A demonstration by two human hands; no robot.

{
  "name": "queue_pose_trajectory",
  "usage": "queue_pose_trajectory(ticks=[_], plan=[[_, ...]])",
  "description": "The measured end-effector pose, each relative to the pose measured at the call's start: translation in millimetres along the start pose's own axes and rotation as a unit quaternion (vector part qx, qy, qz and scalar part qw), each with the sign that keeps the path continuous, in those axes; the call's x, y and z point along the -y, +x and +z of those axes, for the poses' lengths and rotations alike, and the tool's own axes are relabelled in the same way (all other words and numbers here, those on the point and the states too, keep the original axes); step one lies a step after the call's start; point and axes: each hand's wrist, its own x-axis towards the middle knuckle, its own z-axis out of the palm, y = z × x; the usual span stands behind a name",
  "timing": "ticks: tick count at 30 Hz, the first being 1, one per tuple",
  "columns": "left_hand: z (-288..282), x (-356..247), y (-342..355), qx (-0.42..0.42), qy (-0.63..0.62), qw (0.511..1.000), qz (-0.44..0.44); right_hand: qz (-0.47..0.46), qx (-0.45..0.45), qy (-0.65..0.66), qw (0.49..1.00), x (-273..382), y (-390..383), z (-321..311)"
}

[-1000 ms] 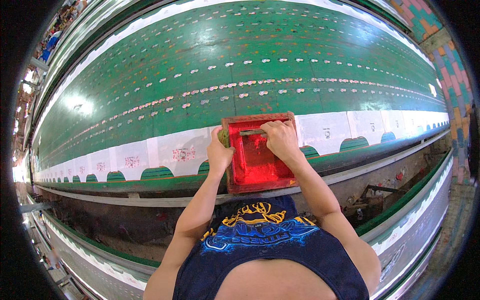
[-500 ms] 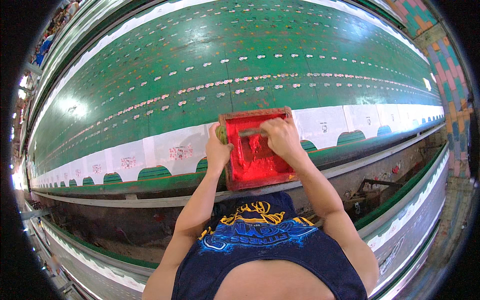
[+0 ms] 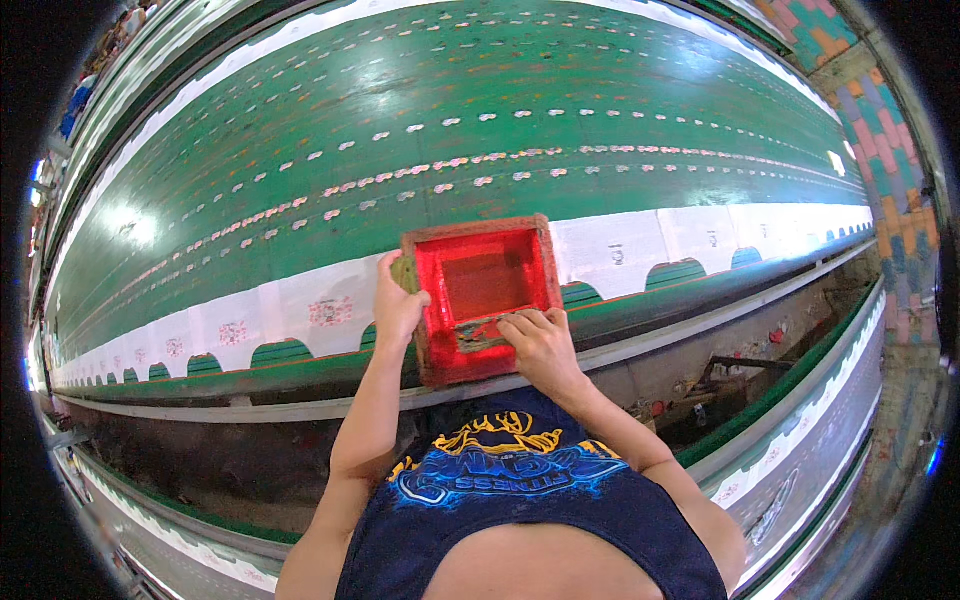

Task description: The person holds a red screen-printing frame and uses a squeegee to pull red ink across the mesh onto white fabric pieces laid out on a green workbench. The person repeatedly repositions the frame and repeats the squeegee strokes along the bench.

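Note:
A wooden-rimmed printing screen [image 3: 543, 258], its inside coated with red ink [image 3: 487, 360], lies over the row of white fabric pieces [image 3: 290, 290] at the near edge of the green table. My left hand [image 3: 398, 312] grips the screen's left rim, thumb over the edge. In my right hand [image 3: 545, 348] is a squeegee [image 3: 475, 335], set crosswise in the near part of the screen. Beyond the blade the mesh window [image 3: 485, 283] shows evenly dark red. Fabric left of the screen bears red and dark prints; pieces to the right carry only small dark ones.
The long green table [image 3: 470, 95] runs left to right, dotted with rows of small printed marks. A pale rail [image 3: 640, 348] follows its near side. Behind me stands another table with white fabric [image 3: 790, 490]. Coloured paving [image 3: 890, 160] lies at the far right.
My right hand has drawn the squeegee from the far part of the screen to its near part. The ink streaks over the mesh are smoothed away. My left hand still holds the rim.

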Motion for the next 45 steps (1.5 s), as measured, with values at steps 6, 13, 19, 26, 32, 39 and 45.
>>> queue_pose_trajectory(ticks=[6,13,19,26,32,39,45], plan=[[51.3,-51.6,-8.8,0.007,-0.082,0.995,-0.059,0.012,0.005,-0.023,1.0,-54.3,-3.3,-47.4],[172.2,-121.2,-24.2,0.027,-0.077,0.994,-0.072,0.035,0.028,-0.012,0.999,-170.4,-46.7,-100.4],[227.2,-134.0,-31.1,0.042,-0.114,0.989,-0.086,0.04,0.048,0.005,0.998,-220.3,-70.4,-114.6],[239.3,-131.2,-31.7,0.033,-0.09,0.992,-0.081,0.021,0.039,0.019,0.999,-235.0,-82.9,-112.9],[239.6,-131.9,-30.6,0.03,-0.088,0.991,-0.099,0.01,0.019,0.023,1.0,-236.6,-85.0,-108.4],[239.5,-140.4,-31.5,0.032,-0.059,0.992,-0.111,0.016,0.068,0.057,0.996,-241.4,-78.7,-117.5],[243.9,-115.7,-30.6,0.013,-0.002,0.999,-0.04,-0.002,0.003,0.021,1.0,-261.0,-2.9,-113.3]])
